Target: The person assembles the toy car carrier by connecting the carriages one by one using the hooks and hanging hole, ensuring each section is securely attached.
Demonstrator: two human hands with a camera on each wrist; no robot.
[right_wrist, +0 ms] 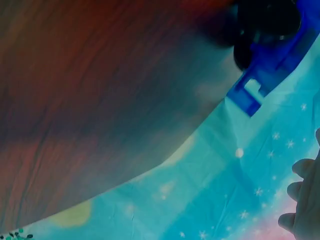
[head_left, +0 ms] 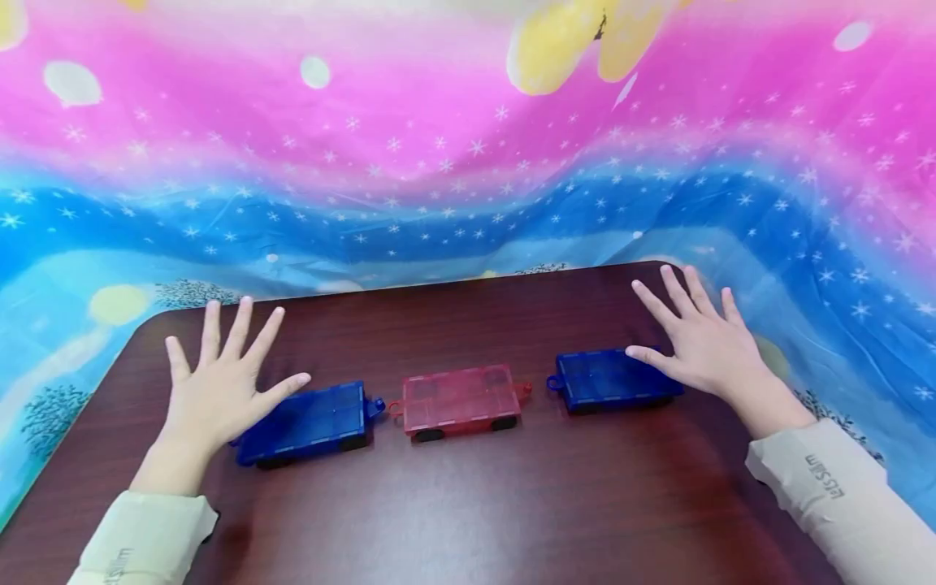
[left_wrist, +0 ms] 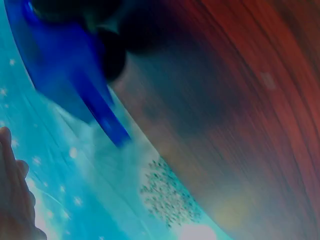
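Note:
Three flat toy train cars with black wheels stand in a row on the table. A translucent blue car (head_left: pixel 314 418) is at the left, a red car (head_left: pixel 462 400) in the middle and a second blue car (head_left: pixel 603 378) at the right. My left hand (head_left: pixel 219 394), fingers straight and spread, overlaps the left blue car's outer end in the head view. The right hand (head_left: pixel 705 341) is spread likewise over the outer end of the right blue car. Neither hand grips anything. Each wrist view shows a blue car (left_wrist: pixel 65 65) (right_wrist: pixel 275 60) close up, with fingers at the frame's edge.
The dark brown wooden table (head_left: pixel 468 504) has rounded far corners. Behind it hangs a pink and blue cloth (head_left: pixel 409 187) with snowflakes and butterfly shapes. A small gap separates the left blue car from the red one; a wider gap lies before the right blue car.

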